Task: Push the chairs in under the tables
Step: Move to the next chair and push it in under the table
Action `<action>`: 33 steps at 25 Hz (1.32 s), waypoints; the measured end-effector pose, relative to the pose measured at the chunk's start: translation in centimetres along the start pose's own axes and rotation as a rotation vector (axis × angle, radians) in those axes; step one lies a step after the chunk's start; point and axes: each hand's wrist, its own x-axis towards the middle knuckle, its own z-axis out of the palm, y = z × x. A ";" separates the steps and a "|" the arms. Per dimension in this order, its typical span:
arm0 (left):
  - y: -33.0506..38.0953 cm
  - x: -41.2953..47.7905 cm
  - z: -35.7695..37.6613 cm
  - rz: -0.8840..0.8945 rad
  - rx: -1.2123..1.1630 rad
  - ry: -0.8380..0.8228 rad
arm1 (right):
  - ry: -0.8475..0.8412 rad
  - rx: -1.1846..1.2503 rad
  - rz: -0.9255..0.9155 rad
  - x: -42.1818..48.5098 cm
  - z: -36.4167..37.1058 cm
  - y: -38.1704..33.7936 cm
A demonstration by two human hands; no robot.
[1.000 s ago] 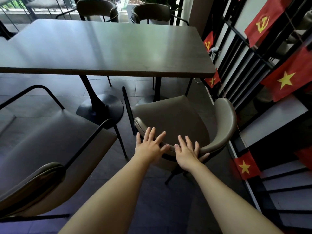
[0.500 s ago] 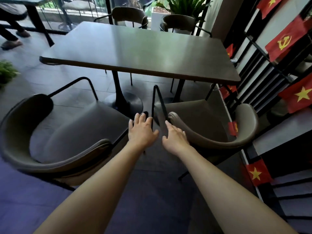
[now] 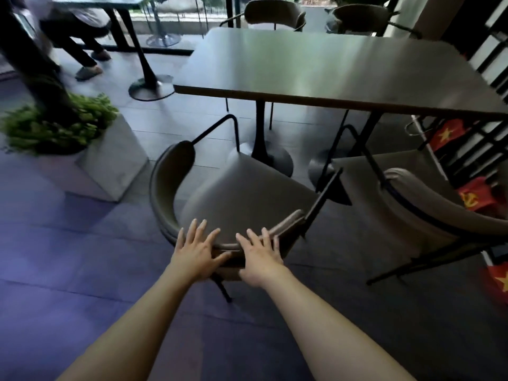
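A grey padded chair [image 3: 242,193] with a curved backrest and black metal arms stands in front of me, its seat short of the dark table [image 3: 330,64]. My left hand [image 3: 196,250] lies flat on the backrest's near rim, fingers spread. My right hand [image 3: 259,257] rests beside it on the same rim, fingers also apart. A second grey chair [image 3: 423,204] stands to the right, its seat front partly under the table edge. Two more chairs [image 3: 275,11] sit at the table's far side.
A concrete planter [image 3: 110,160] with green plants stands on the floor to the left. A seated person's legs [image 3: 79,50] and another table's pedestal [image 3: 149,83] are at the back left. A black railing with red flags [image 3: 445,134] runs along the right.
My view and both hands have swung left, from the right-hand chair's backrest to the left-hand chair's backrest, where both palms now rest.
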 end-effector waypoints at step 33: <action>-10.7 15.6 -21.4 0.042 -0.285 0.218 | 0.294 0.032 0.091 18.1 -20.9 -14.0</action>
